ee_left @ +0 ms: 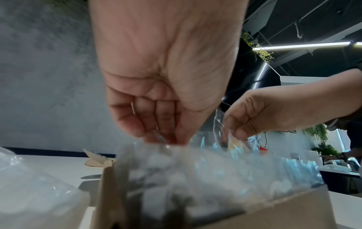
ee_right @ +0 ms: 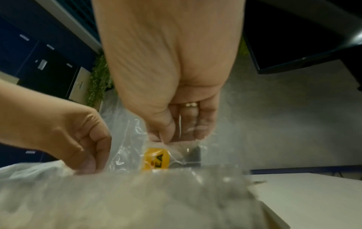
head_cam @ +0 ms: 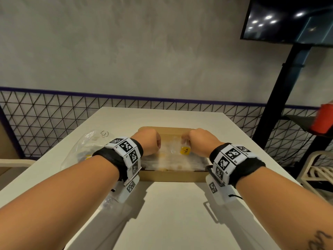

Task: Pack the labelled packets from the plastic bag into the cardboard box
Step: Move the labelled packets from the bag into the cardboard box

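An open cardboard box (head_cam: pixel 171 176) lies on the white table, filled with several clear packets (head_cam: pixel 167 159) standing in rows. My right hand (head_cam: pixel 185 140) is over the box's far right part and pinches the top of a clear packet with a yellow label (ee_right: pixel 154 159) between thumb and fingers (ee_right: pixel 201 130). My left hand (head_cam: pixel 156 143), over the far left part, has its fingers curled and pinches a thin clear plastic edge (ee_left: pixel 162 139) at the packets' tops. I cannot tell whether it is the same packet. The plastic bag (head_cam: pixel 84 148) lies crumpled left of the box.
The white table (head_cam: pixel 171 213) stretches toward me from the box. A box flap (ee_left: pixel 96 159) lies flat on the far side. A black screen stand (head_cam: pixel 281 91) and a pale chair (head_cam: pixel 317 170) are to the right, and a red object (head_cam: pixel 322 120) sits on a dark shelf.
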`<action>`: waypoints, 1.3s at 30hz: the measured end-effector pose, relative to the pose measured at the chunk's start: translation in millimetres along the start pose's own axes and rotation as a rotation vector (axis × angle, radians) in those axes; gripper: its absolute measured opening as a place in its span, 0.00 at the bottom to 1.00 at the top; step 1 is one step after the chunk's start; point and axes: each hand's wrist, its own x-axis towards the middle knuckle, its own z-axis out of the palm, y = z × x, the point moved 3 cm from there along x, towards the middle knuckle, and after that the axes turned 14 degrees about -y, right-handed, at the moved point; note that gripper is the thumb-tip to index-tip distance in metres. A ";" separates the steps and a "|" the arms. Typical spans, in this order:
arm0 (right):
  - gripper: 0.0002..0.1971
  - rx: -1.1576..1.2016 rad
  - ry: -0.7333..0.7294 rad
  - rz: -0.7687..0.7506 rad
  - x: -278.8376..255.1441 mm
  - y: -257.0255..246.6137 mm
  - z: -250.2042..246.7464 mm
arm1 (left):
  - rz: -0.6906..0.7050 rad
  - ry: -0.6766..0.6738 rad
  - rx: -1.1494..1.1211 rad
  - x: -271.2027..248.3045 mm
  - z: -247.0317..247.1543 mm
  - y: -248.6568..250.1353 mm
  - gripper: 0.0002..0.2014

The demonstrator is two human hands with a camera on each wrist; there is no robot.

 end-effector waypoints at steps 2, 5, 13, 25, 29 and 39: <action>0.18 0.114 0.048 -0.033 -0.4 0.7 -3.5 | -0.001 -0.004 -0.012 0.8 0.2 -2.1 0.09; 0.14 0.274 0.099 -0.122 -4.0 -5.5 -6.4 | 0.003 -0.001 -0.035 1.0 1.8 -3.1 0.09; 0.14 0.523 0.203 -0.213 -10.7 -12.7 -14.5 | -0.006 -0.027 -0.127 3.7 3.3 -6.8 0.08; 0.13 0.049 -0.034 -0.071 -4.2 -6.1 7.9 | 0.023 -0.064 -0.092 1.3 5.1 -10.6 0.13; 0.10 0.059 -0.035 -0.035 -2.8 -9.5 11.3 | 0.046 -0.087 -0.082 0.4 7.1 -7.1 0.12; 0.14 0.032 -0.027 0.013 0.3 -9.4 16.8 | 0.028 -0.141 -0.022 -0.9 12.8 -3.8 0.08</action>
